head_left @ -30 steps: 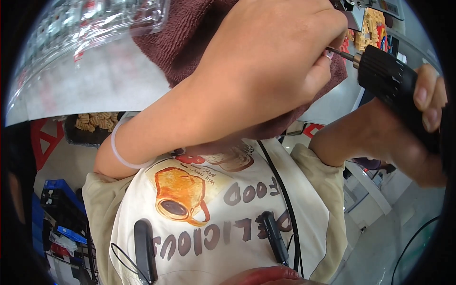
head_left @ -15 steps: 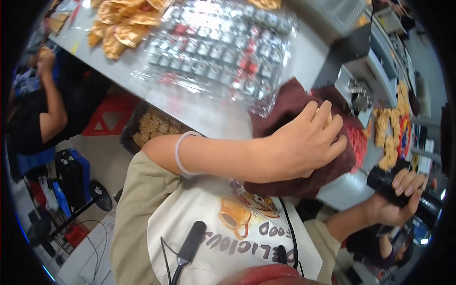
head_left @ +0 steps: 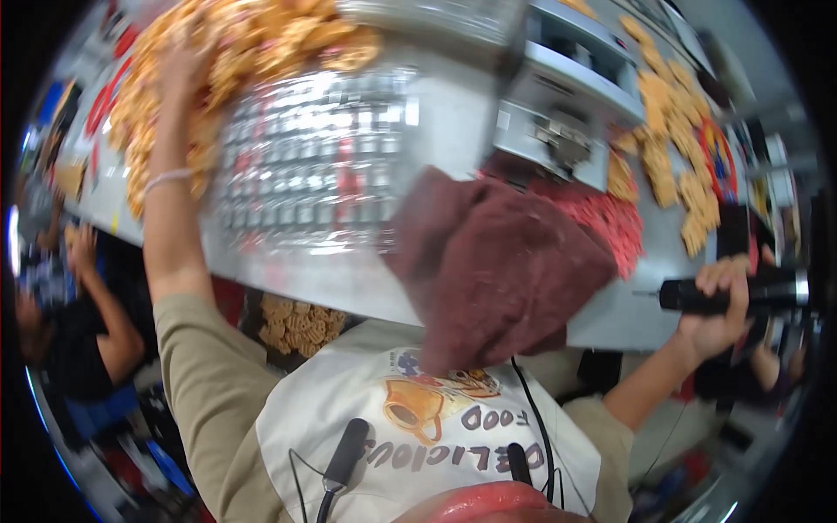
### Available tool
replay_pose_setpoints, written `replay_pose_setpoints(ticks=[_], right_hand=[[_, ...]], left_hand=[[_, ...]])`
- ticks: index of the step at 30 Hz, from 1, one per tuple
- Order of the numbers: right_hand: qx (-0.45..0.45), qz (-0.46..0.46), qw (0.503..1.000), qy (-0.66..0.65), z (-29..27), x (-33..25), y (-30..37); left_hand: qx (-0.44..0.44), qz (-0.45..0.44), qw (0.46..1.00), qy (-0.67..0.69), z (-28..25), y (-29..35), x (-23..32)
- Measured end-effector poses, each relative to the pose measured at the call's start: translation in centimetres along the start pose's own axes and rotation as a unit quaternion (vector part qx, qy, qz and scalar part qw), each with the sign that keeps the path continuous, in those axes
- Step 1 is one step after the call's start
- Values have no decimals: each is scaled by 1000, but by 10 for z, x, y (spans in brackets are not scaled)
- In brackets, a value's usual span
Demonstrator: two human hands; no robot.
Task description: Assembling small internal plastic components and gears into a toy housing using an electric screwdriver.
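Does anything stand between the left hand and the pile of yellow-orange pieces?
Nothing visible does. The left hand is over the pile of yellow-orange pieces; blur hides whether the fingers grip one. The clear plastic tray lies to the right of the forearm, not in between.

Maroon cloth (head_left: 514,270), black handheld tool (head_left: 769,289), orange-yellow pieces (head_left: 248,52) — white apron (head_left: 466,438) with orange mug print (head_left: 414,408)

Printed on the apron (head_left: 453,441): two words in large dark capitals (head_left: 462,460), one per line, inverted in view. Fixed to the grey machine (head_left: 551,98): a small white label (head_left: 503,120), too blurred to read.
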State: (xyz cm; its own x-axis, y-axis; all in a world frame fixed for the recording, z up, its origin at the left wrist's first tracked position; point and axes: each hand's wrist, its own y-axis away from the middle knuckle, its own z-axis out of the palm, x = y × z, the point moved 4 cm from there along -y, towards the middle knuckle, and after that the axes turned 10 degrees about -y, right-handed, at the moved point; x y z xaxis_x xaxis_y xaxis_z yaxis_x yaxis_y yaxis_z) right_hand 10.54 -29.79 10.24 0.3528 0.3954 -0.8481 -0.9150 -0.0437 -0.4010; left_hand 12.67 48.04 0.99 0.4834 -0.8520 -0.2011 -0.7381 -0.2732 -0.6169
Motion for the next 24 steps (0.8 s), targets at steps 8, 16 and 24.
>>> replay_pose_setpoints(ticks=[8, 16, 24], right_hand=[[102, 47, 881, 460, -88, 11, -9], [-21, 76, 689, 720, -114, 71, -8], [-56, 8, 749, 660, -110, 68, -23]], left_hand=[[41, 357, 919, -165, 23, -13, -14], [25, 225, 968, -104, -44, -2, 12], [-164, 81, 933, 311, -204, 110, 157]])
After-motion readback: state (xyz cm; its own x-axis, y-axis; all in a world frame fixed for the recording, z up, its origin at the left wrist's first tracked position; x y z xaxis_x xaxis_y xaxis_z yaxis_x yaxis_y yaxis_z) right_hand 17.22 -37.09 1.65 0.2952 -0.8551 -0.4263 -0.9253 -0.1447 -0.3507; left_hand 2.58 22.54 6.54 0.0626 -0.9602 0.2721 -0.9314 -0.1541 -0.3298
